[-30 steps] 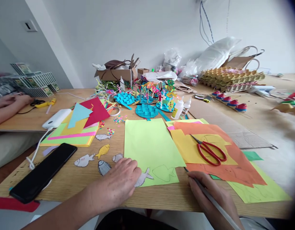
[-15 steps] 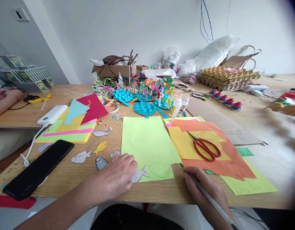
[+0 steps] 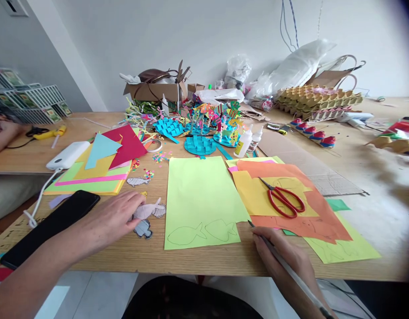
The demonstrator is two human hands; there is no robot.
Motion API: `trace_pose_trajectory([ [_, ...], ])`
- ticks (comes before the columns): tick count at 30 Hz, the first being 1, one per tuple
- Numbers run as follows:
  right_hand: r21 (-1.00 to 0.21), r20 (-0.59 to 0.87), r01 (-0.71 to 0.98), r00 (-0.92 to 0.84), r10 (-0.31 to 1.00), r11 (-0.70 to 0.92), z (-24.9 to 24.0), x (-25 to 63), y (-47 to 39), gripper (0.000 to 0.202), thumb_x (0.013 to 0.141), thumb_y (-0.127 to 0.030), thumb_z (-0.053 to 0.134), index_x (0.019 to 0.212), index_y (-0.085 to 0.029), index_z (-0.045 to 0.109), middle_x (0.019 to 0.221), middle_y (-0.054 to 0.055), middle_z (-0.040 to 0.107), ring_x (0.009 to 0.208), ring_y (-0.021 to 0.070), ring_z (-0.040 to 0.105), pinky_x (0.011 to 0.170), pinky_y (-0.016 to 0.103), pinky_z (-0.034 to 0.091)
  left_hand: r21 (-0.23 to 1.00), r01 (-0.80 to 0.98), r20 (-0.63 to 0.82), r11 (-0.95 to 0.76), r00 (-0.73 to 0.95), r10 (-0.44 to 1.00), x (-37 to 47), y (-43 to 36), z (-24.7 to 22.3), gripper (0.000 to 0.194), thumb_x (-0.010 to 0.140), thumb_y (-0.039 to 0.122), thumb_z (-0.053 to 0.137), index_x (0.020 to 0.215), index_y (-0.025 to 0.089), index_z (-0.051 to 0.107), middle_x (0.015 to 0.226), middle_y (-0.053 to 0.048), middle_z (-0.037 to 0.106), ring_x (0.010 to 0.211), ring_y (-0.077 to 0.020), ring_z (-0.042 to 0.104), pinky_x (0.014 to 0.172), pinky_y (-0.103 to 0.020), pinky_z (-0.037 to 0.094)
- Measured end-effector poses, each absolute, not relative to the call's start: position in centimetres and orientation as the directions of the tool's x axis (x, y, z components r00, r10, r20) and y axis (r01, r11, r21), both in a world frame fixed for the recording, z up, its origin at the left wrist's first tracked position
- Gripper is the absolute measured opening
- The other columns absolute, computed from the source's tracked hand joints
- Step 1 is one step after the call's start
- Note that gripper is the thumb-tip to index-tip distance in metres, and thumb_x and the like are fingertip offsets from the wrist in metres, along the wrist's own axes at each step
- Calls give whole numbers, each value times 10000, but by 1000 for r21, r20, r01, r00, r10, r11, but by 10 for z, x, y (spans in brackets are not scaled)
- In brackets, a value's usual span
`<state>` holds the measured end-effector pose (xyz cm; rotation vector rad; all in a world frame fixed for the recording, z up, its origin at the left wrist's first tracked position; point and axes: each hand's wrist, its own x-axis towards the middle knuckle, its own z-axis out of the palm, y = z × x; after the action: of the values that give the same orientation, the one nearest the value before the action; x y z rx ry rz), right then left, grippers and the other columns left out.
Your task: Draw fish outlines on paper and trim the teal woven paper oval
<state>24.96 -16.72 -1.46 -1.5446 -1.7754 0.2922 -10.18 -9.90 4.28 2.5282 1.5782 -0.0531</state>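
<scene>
Clock positions taken from the light green sheet [image 3: 202,188], smooth, near-rectangular, laid flat on the wood-grained table [image 3: 151,261]; two fish outlines [image 3: 187,235] are borne along its near edge, at 7 and 5 o'clock

At 9, a pale fish cut-out [image 3: 147,211] is held by the left hand [image 3: 116,215], its thumb and bent fingertips closed over one end, forked tail left exposed; a ribbed grey fish cut-out [image 3: 143,228] and others are crowded around it

At 4, a slim, smooth-barrelled pen [image 3: 280,259] is pinched in the right hand [image 3: 290,261], dark tip held near the sheet's edge

At 3, red-looped scissors [image 3: 286,200] are rested on yellow and orange papers [image 3: 324,221]; at 12, woven blue discs [image 3: 200,145]; at 1, white glue bottles [image 3: 243,142]
</scene>
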Motion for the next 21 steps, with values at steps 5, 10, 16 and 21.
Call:
trace_pose_trajectory([
  [5, -487, 440, 744, -243, 865, 457, -19, 251, -164, 159, 901, -197, 440, 977, -229, 576, 868, 53, 653, 762, 178, 614, 664, 272, 466, 80, 889, -70, -451, 456, 887, -127, -104, 24, 220, 811, 269, 475, 971, 180, 597, 973, -95, 624, 921, -278, 586, 775, -407, 459],
  [10, -362, 400, 767, -385, 831, 530, -18, 253, -158, 193, 869, -182, 521, 1060, -186, 549, 949, 91, 653, 867, 218, 589, 714, 324, 497, 33, 797, 158, -603, 591, 791, -114, -114, 15, 406, 799, 364, 564, 1165, 192, 533, 1183, -118, 557, 1092, -301, 518, 899, -435, 444],
  [16, -333, 391, 770, -412, 823, 543, -13, 252, -151, 230, 842, -155, 548, 1071, -163, 530, 949, 104, 660, 903, 245, 572, 727, 365, 510, 62, 642, 122, -764, 755, 644, -78, -119, 8, 627, 772, 323, 644, 1337, 229, 388, 1371, -105, 444, 1253, -299, 393, 1005, -463, 369],
  [21, -321, 344, 791, -415, 842, 521, -12, 250, -144, 204, 830, -129, 549, 1029, -171, 545, 922, 89, 668, 896, 246, 573, 712, 366, 505, 45, 647, -5, -761, 762, 648, -70, -112, 5, 626, 822, 394, 588, 1384, 298, 331, 1403, -47, 422, 1302, -294, 331, 1058, -513, 268],
])
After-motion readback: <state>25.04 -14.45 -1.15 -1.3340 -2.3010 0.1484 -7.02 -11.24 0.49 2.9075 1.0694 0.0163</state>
